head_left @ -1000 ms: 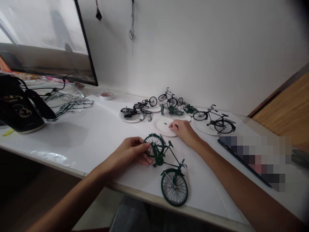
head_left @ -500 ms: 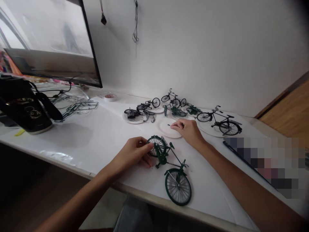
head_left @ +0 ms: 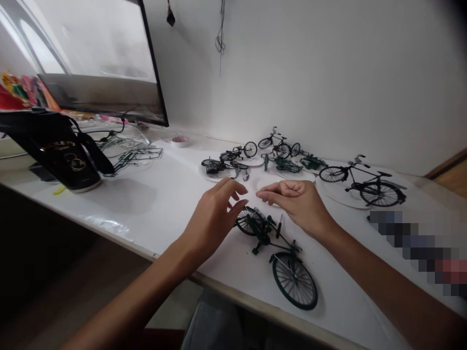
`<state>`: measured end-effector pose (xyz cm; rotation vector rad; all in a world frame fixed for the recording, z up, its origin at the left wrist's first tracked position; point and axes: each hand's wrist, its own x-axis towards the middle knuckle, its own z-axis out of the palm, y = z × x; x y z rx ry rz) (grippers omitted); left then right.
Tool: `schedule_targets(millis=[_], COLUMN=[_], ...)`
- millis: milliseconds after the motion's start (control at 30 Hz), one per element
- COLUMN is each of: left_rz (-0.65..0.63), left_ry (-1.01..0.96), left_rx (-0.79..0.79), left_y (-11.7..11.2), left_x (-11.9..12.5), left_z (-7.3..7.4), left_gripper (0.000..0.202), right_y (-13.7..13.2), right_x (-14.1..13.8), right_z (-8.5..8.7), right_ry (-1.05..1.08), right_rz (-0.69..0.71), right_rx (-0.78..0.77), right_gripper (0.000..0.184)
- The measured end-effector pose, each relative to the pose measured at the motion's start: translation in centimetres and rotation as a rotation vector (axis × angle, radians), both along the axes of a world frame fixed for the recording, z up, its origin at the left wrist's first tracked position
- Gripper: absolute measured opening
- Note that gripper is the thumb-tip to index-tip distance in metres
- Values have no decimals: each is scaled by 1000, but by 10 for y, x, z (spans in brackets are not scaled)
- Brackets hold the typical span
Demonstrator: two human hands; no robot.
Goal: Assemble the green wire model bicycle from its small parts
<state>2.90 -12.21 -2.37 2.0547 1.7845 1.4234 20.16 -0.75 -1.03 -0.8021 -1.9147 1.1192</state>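
Note:
A green model bicycle [head_left: 264, 238] lies on its side near the table's front edge, its front wheel toward me. Over its rear wheel hovers my left hand [head_left: 219, 218], fingers curved and apart, with nothing visible in it. My right hand [head_left: 299, 204] is pinched just across from the left fingertips; whatever sits between its finger and thumb is too small to make out. Beside the bicycle's frame is a small screwdriver [head_left: 279, 227] with a dark red handle. Behind my right hand is a white paper plate [head_left: 263, 183], partly hidden.
Black model bicycles [head_left: 365, 182] and green bicycle parts [head_left: 288, 164] rest on plates toward the wall. At left are a black tumbler [head_left: 73, 160], a monitor [head_left: 109, 92], green part frames [head_left: 138, 154] and a tape roll [head_left: 180, 141]. A blurred-out dark-edged object [head_left: 412, 248] lies right.
My left hand has let go of the bicycle's rear wheel and risen toward my right hand. The small dark piece at my right fingertips no longer shows clearly. The view has shifted left.

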Motion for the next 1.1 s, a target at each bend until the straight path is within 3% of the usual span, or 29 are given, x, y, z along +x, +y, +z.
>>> schedule_targets(millis=[233, 467, 567, 767, 1100], left_rz=[-9, -102, -99, -53, -70], left_ry=[7, -87, -122, -92, -26], left_rx=[-57, 61, 93, 102, 55], left_y=[11, 12, 13, 14, 9], left_x=[-5, -1, 2, 2, 2], left_z=[-15, -13, -14, -17, -9], left_gripper=[15, 11, 6, 5, 9], right_y=[6, -5, -9, -13, -12], right_x=[-4, -8, -11, -14, -11], right_z=[-13, -8, -10, -14, -13], right_ry=[-1, 132, 139, 121, 110], right_rz=[-55, 129, 127, 54, 76], right_rx=[-61, -311, -367, -334, -268], right_gripper=[57, 58, 59, 59, 56])
